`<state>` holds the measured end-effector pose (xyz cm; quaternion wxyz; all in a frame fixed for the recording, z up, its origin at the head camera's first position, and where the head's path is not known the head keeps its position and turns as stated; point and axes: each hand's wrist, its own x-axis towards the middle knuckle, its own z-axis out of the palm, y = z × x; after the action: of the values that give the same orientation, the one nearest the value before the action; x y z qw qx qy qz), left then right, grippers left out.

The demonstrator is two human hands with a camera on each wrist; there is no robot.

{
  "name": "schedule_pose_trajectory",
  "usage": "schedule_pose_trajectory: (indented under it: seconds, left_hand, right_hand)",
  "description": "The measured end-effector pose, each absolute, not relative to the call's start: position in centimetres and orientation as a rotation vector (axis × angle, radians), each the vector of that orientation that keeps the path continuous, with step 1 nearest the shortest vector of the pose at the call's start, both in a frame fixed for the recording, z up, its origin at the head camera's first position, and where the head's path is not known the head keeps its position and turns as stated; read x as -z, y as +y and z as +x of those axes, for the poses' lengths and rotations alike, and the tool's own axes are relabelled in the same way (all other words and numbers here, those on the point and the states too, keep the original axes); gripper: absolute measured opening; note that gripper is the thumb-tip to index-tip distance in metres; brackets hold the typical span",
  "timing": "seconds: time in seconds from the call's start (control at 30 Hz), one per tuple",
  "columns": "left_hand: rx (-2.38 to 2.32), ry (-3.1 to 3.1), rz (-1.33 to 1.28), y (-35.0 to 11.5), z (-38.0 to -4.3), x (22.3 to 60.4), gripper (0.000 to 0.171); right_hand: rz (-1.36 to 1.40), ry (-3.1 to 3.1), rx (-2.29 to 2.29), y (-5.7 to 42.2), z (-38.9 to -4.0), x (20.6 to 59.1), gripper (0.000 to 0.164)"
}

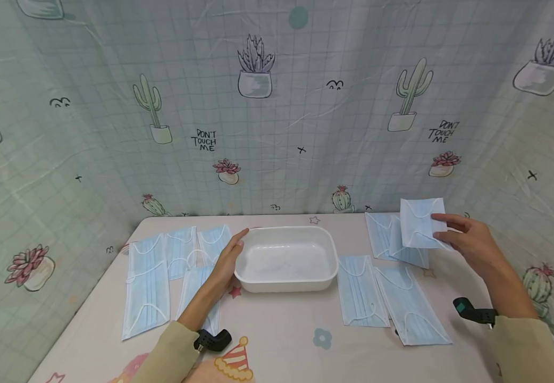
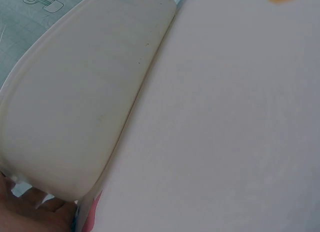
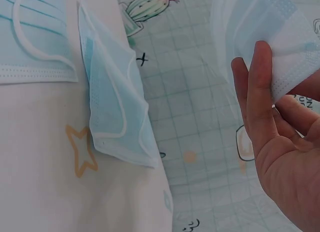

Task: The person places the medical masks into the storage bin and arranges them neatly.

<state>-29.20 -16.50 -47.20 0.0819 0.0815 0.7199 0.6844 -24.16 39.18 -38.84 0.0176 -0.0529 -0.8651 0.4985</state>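
On the right, my right hand (image 1: 473, 243) pinches a light-blue face mask (image 1: 420, 221) between thumb and fingers, raised over the table's back right corner. Below it lie overlapping masks (image 1: 379, 234), partly covered by the held one in the head view. The right wrist view shows the lifted mask (image 3: 260, 36) beside the fingers (image 3: 260, 91). My left hand (image 1: 226, 263) rests against the left side of a white plastic basin (image 1: 286, 287), fingers along its outer wall near the rim. From the left wrist, the basin's outer wall (image 2: 80, 101) fills much of the view.
Several masks lie left of the basin, among them a long one (image 1: 147, 287) at the outer edge. Two more, a shorter mask (image 1: 362, 292) and a slanted mask (image 1: 413, 306), lie right of it. A cactus-print curtain (image 1: 277, 133) hangs behind the patterned tablecloth (image 1: 286, 340).
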Motion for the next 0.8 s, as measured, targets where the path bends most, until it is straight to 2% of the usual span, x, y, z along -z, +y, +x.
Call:
schedule_pose_trajectory:
  seconds: [0.8]
  left_hand:
    - [-2.071,2.128,0.246,-16.5,-29.3,47.3,0.046]
  right_hand:
    - [0.015,-2.640,-1.585,36.0,-24.3,38.7,0.061]
